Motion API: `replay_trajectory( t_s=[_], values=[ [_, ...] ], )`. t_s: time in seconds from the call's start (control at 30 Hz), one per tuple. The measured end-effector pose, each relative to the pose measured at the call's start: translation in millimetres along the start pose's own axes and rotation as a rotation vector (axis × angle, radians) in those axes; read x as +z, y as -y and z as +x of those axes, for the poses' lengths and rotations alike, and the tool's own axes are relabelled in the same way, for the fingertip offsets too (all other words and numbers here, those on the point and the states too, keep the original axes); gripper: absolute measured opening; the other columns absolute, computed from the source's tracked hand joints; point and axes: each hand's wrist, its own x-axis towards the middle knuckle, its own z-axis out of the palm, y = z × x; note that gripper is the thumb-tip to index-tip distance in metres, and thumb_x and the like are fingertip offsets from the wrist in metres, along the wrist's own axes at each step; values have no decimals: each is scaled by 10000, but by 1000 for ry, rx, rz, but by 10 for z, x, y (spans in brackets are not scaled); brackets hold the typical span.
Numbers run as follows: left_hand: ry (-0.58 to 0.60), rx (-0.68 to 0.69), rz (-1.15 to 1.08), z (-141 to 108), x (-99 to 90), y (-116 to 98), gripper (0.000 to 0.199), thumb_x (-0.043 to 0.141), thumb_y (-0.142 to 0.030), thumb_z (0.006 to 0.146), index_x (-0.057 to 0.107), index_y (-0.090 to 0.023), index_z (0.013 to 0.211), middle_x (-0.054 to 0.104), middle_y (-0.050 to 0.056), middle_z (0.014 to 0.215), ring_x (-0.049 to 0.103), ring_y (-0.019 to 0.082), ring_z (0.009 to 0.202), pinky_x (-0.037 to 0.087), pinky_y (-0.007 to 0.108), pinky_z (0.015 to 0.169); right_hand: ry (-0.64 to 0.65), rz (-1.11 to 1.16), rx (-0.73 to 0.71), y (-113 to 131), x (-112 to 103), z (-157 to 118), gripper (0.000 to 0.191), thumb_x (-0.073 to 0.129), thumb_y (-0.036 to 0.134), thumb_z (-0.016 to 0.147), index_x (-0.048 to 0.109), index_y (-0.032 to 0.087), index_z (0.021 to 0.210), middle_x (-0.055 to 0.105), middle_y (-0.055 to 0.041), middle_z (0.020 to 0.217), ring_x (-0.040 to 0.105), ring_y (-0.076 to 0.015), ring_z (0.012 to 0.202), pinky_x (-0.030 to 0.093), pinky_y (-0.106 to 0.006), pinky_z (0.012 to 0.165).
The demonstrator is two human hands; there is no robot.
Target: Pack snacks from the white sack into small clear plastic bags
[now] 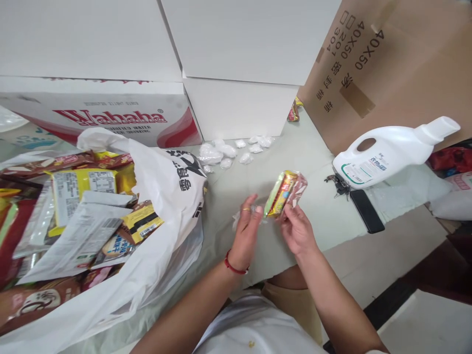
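My right hand (298,230) grips the lower right of a small bundle of colourful snack packs (285,194), which appears wrapped in clear plastic. Green, yellow-red and brown packs show side by side in it. My left hand (246,231), with a red cord at the wrist and a ring, is beside the bundle's left end, fingers stretched out and apart from the thumb. Some crumpled clear plastic (236,220) shows behind its fingers; whether the hand touches it I cannot tell. Several small clear plastic wads (217,151) lie beyond my hands, against the white box.
At left a white plastic bag (158,196) bulges with packaged snacks. Behind stand a Wahaha carton (121,110) and white boxes (236,110). On the right are a brown carton (391,73), a white detergent bottle (391,152), keys (339,186) and a black phone (367,211).
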Motion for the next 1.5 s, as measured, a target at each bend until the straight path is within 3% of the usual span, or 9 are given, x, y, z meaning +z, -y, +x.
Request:
replay_trajectory(
  t_s=[0.2, 0.37, 0.73, 0.9, 1.0, 1.13, 1.27, 1.37, 1.5],
  values=[
    [172, -303, -200, -49, -13, -96, 589, 612, -708, 872, 675, -159, 1077, 711, 110, 1106, 677, 245, 1002, 568, 317, 746, 8, 62, -1, -30, 9, -40, 369, 834, 457, 787, 748, 289, 1104, 773, -15, 1113, 696, -228, 1074, 552, -385, 969],
    [232, -233, -395, -7, 84, -107, 470, 817, -536, 772, 721, -133, 995, 735, 53, 915, 674, 197, 863, 541, 318, 815, 116, -27, 88, -14, 40, -157, 430, 839, 459, 788, 735, 272, 1161, 766, -33, 1163, 693, -255, 1109, 554, -406, 979],
    [283, -243, -121, -25, -27, -123, 648, 614, -681, 888, 567, -161, 1272, 698, 156, 1191, 716, 275, 993, 620, 368, 707, -100, -103, 32, -120, -84, -127, 392, 897, 431, 703, 697, 254, 990, 765, -6, 1046, 701, -185, 880, 595, -319, 768],
    [33, 114, 153, -185, -450, -173, 437, 612, -480, 967, 502, -212, 1295, 664, 140, 1258, 683, 238, 1121, 572, 391, 936, -325, -291, -115, 324, -737, 346, 426, 918, 449, 659, 665, 230, 923, 740, -4, 951, 675, -145, 755, 560, -259, 613],
    [-39, 92, 218, -285, -757, -51, 353, 611, -464, 970, 533, -217, 1209, 709, 106, 1112, 707, 222, 1022, 581, 365, 881, -412, -433, -80, 671, -893, 945, 467, 954, 423, 581, 621, 190, 812, 700, -10, 786, 625, -133, 633, 515, -243, 500],
    [-97, 8, 286, -382, -974, 194, 383, 615, -535, 946, 576, -205, 1135, 727, 102, 1039, 720, 230, 941, 588, 360, 815, -464, -520, -108, 1191, -484, 2057, 342, 857, 353, 734, 573, 176, 803, 607, 23, 704, 558, -88, 573, 510, -237, 519],
    [-180, -1, 343, -442, -968, 298, 396, 626, -550, 932, 607, -198, 1113, 726, 97, 1053, 714, 227, 926, 579, 346, 797, -387, -517, -160, 1673, 92, 2953, 363, 765, 481, 821, 593, 208, 988, 651, -19, 982, 687, -184, 870, 602, -341, 695],
    [-234, 90, 449, -465, -923, 271, 317, 617, -482, 950, 634, -208, 1108, 687, 76, 1061, 679, 207, 930, 558, 325, 800, -407, -558, -178, 1732, 229, 3070, 356, 771, 450, 816, 603, 207, 1014, 631, -39, 1122, 681, -224, 1016, 603, -360, 753],
    [-247, 217, 552, -453, -927, 198, 189, 562, -372, 987, 640, -216, 1062, 639, 62, 1069, 639, 194, 960, 528, 305, 808, -277, -594, -184, 1313, -77, 2454, 75, 644, 236, 916, 647, 161, 913, 676, -6, 848, 646, -87, 750, 534, -248, 699]
  ],
)
